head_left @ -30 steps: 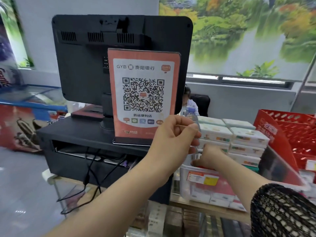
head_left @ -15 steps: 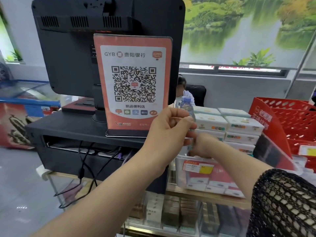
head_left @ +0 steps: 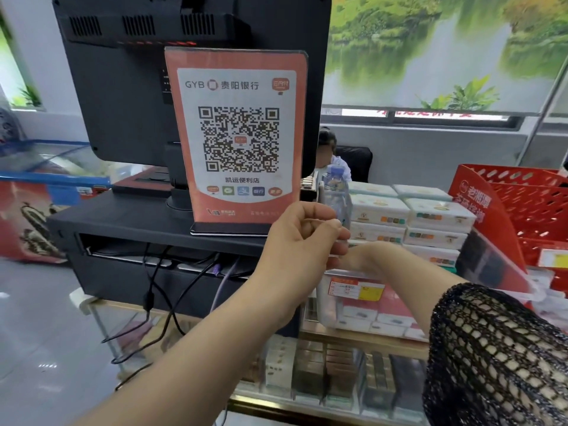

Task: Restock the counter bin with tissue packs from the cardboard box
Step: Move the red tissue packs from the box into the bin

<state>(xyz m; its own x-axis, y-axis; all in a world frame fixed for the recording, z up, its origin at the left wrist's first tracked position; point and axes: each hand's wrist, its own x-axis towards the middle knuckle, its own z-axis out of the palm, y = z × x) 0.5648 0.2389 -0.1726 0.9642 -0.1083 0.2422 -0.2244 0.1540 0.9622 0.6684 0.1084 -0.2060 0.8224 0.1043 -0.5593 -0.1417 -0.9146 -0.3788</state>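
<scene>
A clear plastic counter bin (head_left: 323,304) stands on the glass counter, stacked high with white tissue packs (head_left: 379,210). My left hand (head_left: 301,235) is raised in front of the bin's left end, its curled fingers closed on the lower part of a clear water bottle (head_left: 336,189). My right hand (head_left: 360,256) reaches into the bin from the right. Only its wrist and heel show, because the left hand hides its fingers. No cardboard box is in view.
A black monitor (head_left: 123,87) on a black stand and an orange QR-code sign (head_left: 242,136) stand just left of the bin. Red plastic baskets (head_left: 538,210) are on the right. Boxed goods lie under the glass counter (head_left: 322,373). A person (head_left: 325,149) sits behind it.
The view has shifted down and to the right. My right hand has slid further behind the left hand, hiding its fingers. The left hand stays at the bottle.
</scene>
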